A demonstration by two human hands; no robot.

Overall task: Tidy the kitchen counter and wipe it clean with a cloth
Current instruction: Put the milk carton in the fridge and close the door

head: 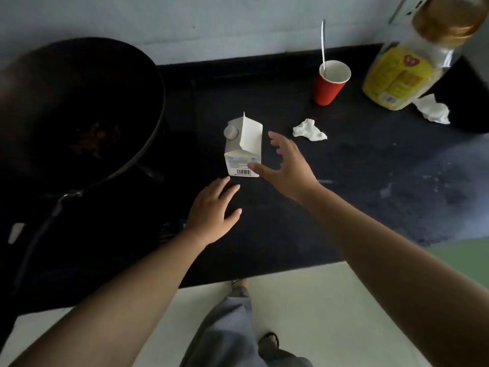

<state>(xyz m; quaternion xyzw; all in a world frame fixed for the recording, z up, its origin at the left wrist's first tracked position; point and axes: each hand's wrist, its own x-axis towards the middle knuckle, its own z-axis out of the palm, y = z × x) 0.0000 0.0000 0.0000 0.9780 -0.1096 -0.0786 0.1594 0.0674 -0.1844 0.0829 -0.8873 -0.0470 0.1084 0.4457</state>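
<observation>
A white carton [243, 145] with a screw cap stands upright in the middle of the black counter [344, 181]. My right hand [287, 168] is spread open right beside the carton, its thumb touching the carton's lower right corner and its fingers apart from it. My left hand [213, 214] lies flat and open on the counter just in front of the carton, holding nothing. A crumpled white tissue [309, 130] lies to the right of the carton. A second crumpled tissue [434, 109] lies at the far right.
A large black wok [79, 107] with dark food residue fills the left side, its handle pointing toward me. A red paper cup [330, 83] with a spoon stands at the back. A big oil bottle [412, 64] stands back right. Pale smears mark the counter's right part.
</observation>
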